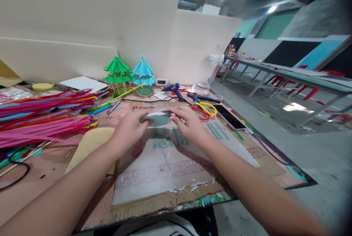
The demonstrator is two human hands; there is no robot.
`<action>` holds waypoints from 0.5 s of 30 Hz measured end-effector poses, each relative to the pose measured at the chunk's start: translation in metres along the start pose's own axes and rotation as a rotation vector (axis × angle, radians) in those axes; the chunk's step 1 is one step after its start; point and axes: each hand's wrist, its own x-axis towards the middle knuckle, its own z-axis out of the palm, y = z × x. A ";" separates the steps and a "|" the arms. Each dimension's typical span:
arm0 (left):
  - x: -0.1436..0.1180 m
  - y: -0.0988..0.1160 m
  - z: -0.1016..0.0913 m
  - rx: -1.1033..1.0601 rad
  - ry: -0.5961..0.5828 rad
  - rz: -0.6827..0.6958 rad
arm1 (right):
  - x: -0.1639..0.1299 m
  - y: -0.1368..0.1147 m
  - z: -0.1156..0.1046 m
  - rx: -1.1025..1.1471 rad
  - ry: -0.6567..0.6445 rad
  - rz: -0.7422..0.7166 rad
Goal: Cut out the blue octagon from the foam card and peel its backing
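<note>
Right, nearest us both forearms reach up the cardboard sheet [165, 170], which covers the table [35, 188] from its near edge. At the middle, the left hand [129, 129] and right hand [189, 126] meet on a small flat teal piece [158, 119], blurred but paper-like. Left fingers curl and pinch its edge at nine o'clock; right fingers lie bent over its edge at three o'clock, pinching too as far as I can tell. It sits low over the cardboard — whether it touches, I can't say. It looks light, thin and floppy, easily creased, so the edges seem the place to grip, gently. Out at nine o'clock, a heap of bright straws [44, 118]. At two o'clock, scissors [205, 109] beside a phone [229, 117]. Further, at one o'clock, a blue glue gun [173, 90]. Farthest, at eleven and twelve o'clock, a green paper pagoda [118, 72] and a blue paper pagoda [143, 74] stand upright against the wall.
</note>
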 end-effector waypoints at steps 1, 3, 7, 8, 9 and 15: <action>-0.001 0.000 0.001 0.012 0.000 0.007 | 0.000 -0.001 0.001 -0.005 -0.009 -0.006; -0.002 0.001 0.001 0.033 0.002 0.021 | 0.000 -0.003 0.002 -0.008 -0.018 -0.016; -0.003 0.002 0.001 0.044 0.009 0.054 | 0.000 -0.005 0.004 -0.014 -0.021 -0.019; -0.003 0.002 0.001 0.042 0.009 0.059 | 0.000 -0.005 0.004 -0.012 -0.016 -0.021; -0.003 0.002 0.001 0.039 0.009 0.063 | 0.000 -0.005 0.004 -0.009 -0.011 -0.025; -0.002 0.000 0.003 0.022 0.011 0.050 | 0.000 -0.003 0.007 -0.006 0.001 -0.032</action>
